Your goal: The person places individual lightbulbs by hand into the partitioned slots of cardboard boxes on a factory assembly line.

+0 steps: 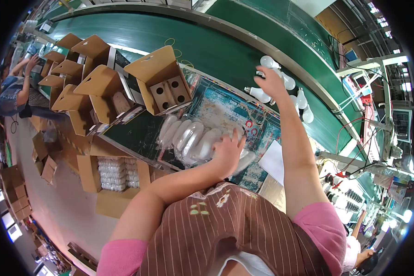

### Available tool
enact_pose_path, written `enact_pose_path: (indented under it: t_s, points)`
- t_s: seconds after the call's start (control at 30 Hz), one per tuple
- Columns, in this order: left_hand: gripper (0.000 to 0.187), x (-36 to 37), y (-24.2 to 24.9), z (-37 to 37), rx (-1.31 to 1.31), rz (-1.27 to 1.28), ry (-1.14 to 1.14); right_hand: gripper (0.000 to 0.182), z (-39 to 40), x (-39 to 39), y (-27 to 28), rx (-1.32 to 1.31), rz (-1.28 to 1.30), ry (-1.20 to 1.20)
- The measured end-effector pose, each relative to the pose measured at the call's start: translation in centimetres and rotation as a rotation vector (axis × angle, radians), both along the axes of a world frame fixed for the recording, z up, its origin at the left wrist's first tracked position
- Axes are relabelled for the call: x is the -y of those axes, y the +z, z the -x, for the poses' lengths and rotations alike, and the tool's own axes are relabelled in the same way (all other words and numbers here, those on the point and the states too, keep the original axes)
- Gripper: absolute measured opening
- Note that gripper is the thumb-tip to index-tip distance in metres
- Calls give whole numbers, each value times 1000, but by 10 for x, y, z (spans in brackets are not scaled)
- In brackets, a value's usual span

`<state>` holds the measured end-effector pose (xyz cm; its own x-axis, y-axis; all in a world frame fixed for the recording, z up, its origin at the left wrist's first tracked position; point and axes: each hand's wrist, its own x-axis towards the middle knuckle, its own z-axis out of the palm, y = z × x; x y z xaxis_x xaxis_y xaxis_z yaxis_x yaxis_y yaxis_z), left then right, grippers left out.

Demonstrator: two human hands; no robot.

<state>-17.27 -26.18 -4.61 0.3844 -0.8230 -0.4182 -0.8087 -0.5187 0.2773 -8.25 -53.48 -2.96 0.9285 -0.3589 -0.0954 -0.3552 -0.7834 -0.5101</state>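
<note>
My left hand [229,151] lies with its fingers spread on a row of white, rounded pieces in clear plastic wrap [188,138]; I cannot make out what these are. Over the green belt, my right hand [270,83] has its fingers curled about a white light bulb, whose metal base shows between thumb and fingers. Close around that hand are more light bulbs: one [288,82] beside the fingers, one [261,94] below them, and several [307,115] to the right. The palm hides part of the group.
Open cardboard boxes [158,69] stand at the left along the green conveyor [207,41]; the nearest has an insert with holes. A carton [91,172] of wrapped pieces sits on the floor. White paper [272,161] lies by my right forearm. Another person [14,94] is at far left.
</note>
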Motion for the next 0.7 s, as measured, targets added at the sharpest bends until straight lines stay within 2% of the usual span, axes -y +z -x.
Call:
enact_pose_path:
  t_s: [0.03, 0.1, 0.17, 0.2, 0.3, 0.37, 0.43, 0.5, 0.53, 0.57, 0.6, 0.7]
  points:
    - [91, 0, -9, 3, 47, 25, -26, 54, 14, 3, -19, -69, 133, -13]
    - [90, 1, 5, -5, -40, 57, -21, 58, 44, 2, -52, -78, 239, -24]
    - [88, -8, 26, -20, -115, 147, -28, 60, 65, 6, -81, -22, 196, -3]
    - [80, -13, 49, -30, -134, 257, 0, 62, 69, 6, -88, 15, 170, 17]
    - [73, -44, 69, -82, 60, 856, 219, 60, 66, -5, -65, -149, 103, -154]
    - [71, -79, 112, -138, 516, 968, 460, 59, 71, -4, -58, 25, 23, -100]
    - [74, -99, 120, -188, 556, 1062, 756, 59, 57, -17, -35, 89, -203, -89]
    - [82, -106, 97, -228, 521, 1031, 908, 52, 52, -50, 16, 48, -375, -156]
    - [84, -107, 98, -237, 252, 928, 994, 49, 48, -66, 41, 29, -457, -195]
    - [85, -104, 96, -239, 170, 928, 1022, 49, 49, -82, 59, 56, -389, -166]
    - [86, -103, 99, -245, -53, 866, 1088, 49, 50, -97, 77, 83, -319, -140]
    - [56, -103, 78, -250, 48, 857, 1028, 50, 42, -133, 111, 116, -287, -67]
